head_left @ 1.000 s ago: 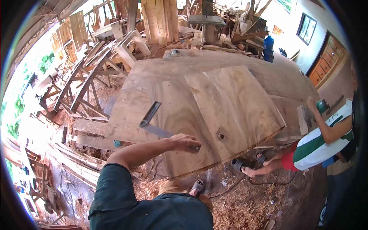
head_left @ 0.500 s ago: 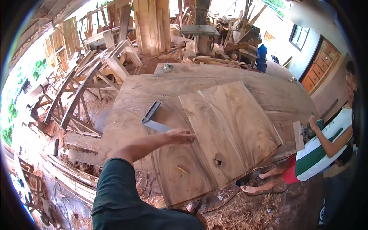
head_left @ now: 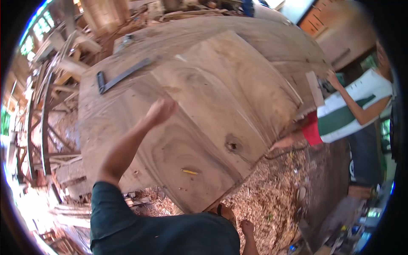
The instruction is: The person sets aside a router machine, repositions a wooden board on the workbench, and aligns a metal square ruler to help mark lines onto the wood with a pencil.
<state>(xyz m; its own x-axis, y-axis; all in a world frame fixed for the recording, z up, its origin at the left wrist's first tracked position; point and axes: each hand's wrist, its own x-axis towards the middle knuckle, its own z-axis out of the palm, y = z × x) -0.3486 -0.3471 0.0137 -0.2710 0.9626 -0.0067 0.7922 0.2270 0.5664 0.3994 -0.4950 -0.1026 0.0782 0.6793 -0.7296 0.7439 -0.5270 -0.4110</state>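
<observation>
My left hand, slightly blurred, hovers over or rests on the joined wooden boards, its fingers curled; whether anything is inside cannot be seen. Up and to its left, apart from it, a metal square lies on the large wooden sheet, its blade pointing up and right. A yellow pencil lies on the near board, left of a dark knot hole. Low in view, beside my body and beyond the boards' near edge, is my right hand with its fingers curled in; its inside is hidden.
A co-worker in a white and green top stands at the right, hands near a green power tool and a small wooden piece. Wood shavings cover the floor. Wooden frames stand at the left.
The view has tilted down and turned. The metal square has rotated and is now apart from my left hand, which has curled its fingers. My right hand has come into view.
</observation>
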